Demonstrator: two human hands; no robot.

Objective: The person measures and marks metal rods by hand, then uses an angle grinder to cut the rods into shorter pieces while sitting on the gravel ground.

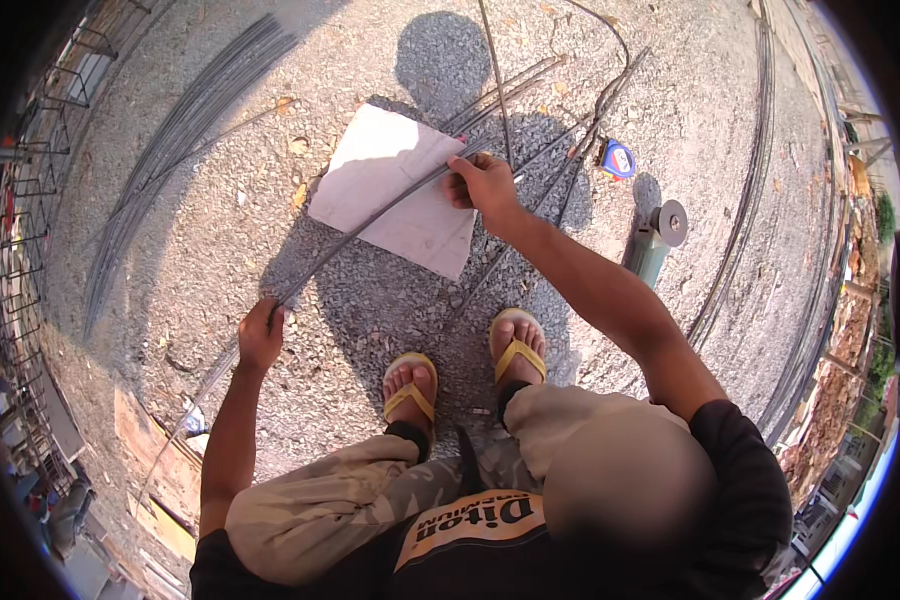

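A long, thin steel rebar rod [368, 220] runs slantwise in front of me, from the lower left up toward the upper right. My left hand [261, 334] is closed round it lower down. Farther along, my right hand [484, 188] pinches the same rod between thumb and fingers. Beneath that stretch a whitish sheet or board [378, 165] lies on the gravel, partly in shadow. Several other rods [545, 150] lie crossed just beyond my right hand. A blue and red tape measure [617, 159] rests to the right of them.
An angle grinder [652, 243] stands disc-up on the gravel at right. Bundled rods [185, 130] lie at upper left, and more long rods [748, 190] stretch along the right. Tied rebar frames [22, 210] line the left edge. A wooden board [150, 430] lies at lower left.
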